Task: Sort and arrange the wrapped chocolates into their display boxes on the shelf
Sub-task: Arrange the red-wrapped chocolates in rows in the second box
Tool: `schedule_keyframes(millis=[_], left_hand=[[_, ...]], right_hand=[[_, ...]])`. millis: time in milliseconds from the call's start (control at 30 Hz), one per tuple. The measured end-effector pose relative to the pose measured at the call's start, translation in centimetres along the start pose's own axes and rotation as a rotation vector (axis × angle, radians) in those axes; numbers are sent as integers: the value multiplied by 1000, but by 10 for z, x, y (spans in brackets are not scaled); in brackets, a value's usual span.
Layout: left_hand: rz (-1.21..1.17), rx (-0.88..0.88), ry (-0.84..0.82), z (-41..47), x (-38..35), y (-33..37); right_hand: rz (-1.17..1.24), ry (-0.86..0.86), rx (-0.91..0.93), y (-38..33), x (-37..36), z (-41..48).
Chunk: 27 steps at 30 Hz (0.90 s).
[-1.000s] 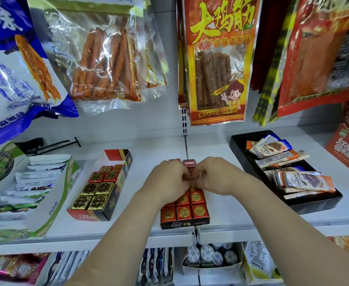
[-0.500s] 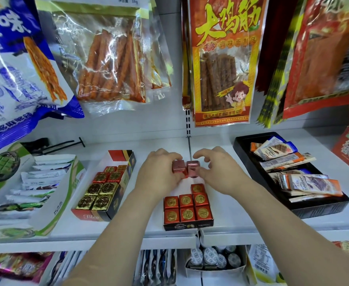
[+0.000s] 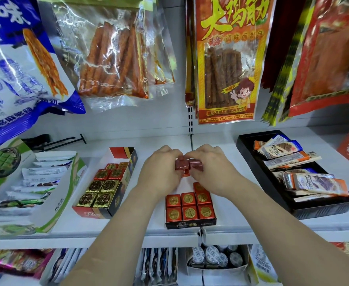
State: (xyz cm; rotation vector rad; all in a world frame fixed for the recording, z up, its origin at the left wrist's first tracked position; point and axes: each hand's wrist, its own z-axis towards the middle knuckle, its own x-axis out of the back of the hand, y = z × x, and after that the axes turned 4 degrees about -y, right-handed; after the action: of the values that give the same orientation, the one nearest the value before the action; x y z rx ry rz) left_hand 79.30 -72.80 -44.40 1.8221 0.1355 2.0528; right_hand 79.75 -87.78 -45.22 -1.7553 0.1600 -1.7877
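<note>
A small dark display box (image 3: pixel 190 223) stands at the shelf's front edge, filled at its front with several red-wrapped chocolate squares (image 3: pixel 189 206). Above its back end, my left hand (image 3: pixel 159 170) and my right hand (image 3: pixel 210 168) meet, each pinching a red wrapped chocolate (image 3: pixel 188 164); the two pieces touch side by side, and another red piece peeks out just under them. To the left, a red and black box (image 3: pixel 115 205) holds gold chocolates (image 3: pixel 98 193) in front and red ones behind.
A black tray (image 3: pixel 252 162) of wrapped bars sits to the right. A white and green carton (image 3: pixel 52 209) of sachets lies at far left. Snack bags (image 3: pixel 227 58) hang above the shelf. The white shelf (image 3: pixel 140 232) has a lower tier with more goods.
Both hands lifted from the box's back rows, each with a red chocolate. They opened apart half a second ago and now press the two pieces together again.
</note>
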Motion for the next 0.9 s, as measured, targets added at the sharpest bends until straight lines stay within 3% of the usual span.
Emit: schedule_keyframes(millis=[167, 333, 433, 600, 733, 900], left_hand=[[-15, 20, 44, -2, 8, -2], [-317, 51, 58, -4, 13, 2], [-270, 96, 37, -4, 11, -1], [100, 50, -47, -4, 2, -3], [144, 11, -35, -2, -2, -1], [142, -4, -40, -1, -2, -1]], right_hand=[[13, 10, 26, -3, -3, 3], [365, 88, -40, -9, 8, 6], [449, 120, -109, -7, 19, 3], [335, 26, -147, 3, 30, -2], [211, -39, -163, 2, 24, -4], [-40, 0, -97, 1, 10, -5]])
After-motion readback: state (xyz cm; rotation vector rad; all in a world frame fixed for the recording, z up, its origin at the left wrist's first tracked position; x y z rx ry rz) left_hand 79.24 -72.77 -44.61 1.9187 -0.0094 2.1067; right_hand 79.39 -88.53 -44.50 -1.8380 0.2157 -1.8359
